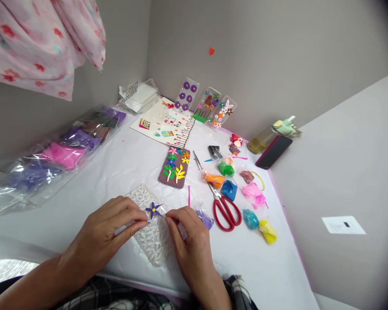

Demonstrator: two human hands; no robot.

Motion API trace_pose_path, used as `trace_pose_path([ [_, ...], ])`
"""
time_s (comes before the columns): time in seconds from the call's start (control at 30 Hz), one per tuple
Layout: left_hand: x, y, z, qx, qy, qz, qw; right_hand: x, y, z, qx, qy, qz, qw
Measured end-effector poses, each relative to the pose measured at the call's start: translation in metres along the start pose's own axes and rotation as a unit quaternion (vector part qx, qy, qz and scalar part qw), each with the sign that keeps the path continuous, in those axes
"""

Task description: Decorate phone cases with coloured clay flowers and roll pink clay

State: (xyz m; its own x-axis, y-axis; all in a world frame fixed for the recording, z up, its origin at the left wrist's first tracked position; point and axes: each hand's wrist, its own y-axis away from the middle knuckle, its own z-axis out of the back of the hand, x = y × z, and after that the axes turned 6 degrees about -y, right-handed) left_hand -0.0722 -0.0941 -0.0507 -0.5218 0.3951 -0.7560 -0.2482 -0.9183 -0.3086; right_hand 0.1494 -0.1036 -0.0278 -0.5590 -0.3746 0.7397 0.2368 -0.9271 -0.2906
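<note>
— Pinching the end of a thin purple strip between thumb and fingertips of the right hand. Narrow, nearly closed.

— And with the left hand?

— Closed at the tips too, near the lower left petal of the purple flower. Can't tell whether on anything.

— Posed how?

— Reaching up and rightward from the lower left with the left forearm, back of the hand uppermost, fingers curled. Coming up and leftward from the bottom on the right, bent at the knuckles, toward the same flower.

— Lying where, that flower?

— Between both sets of fingertips, over the upper part of the pale patterned case. Spread like a star around a yellow center, with one petal pointing away from the body and another toward the upper right. Can't tell whether joined to the strip.

— And aligned how, the case?

— Flat on the white-covered table, long axis slanting from upper left down to lower right, near end toward the body.

— Beyond?

— Red-handled scissors to the right, blades pointing up and left, near wrapped blue clay. Next, a brown case covered in colorful flowers, then tweezers just beside it. Farther back, a drawing sheet, plus a case with purple flowers leaning by the wall. Over to the right, a bottle behind a dark phone.
</note>
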Motion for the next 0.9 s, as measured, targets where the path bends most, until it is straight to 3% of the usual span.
trace_pose_path([
  [0.13,-0.001,-0.005,-0.003,-0.01,-0.053,-0.055,0.997,-0.002,0.001,-0.001,0.002,-0.001,-0.002,1.0],
  [0.27,-0.001,-0.01,-0.002,-0.003,-0.079,-0.055,0.995,-0.003,0.001,-0.001,-0.004,-0.008,0.001,1.0],
  [0.53,0.011,-0.014,-0.005,0.006,-0.096,-0.14,0.985,-0.004,0.002,-0.002,0.005,-0.018,-0.006,1.0],
  [0.9,0.012,-0.02,-0.007,-0.001,-0.126,-0.161,0.979,-0.005,0.002,-0.002,0.017,-0.028,-0.012,0.999],
])
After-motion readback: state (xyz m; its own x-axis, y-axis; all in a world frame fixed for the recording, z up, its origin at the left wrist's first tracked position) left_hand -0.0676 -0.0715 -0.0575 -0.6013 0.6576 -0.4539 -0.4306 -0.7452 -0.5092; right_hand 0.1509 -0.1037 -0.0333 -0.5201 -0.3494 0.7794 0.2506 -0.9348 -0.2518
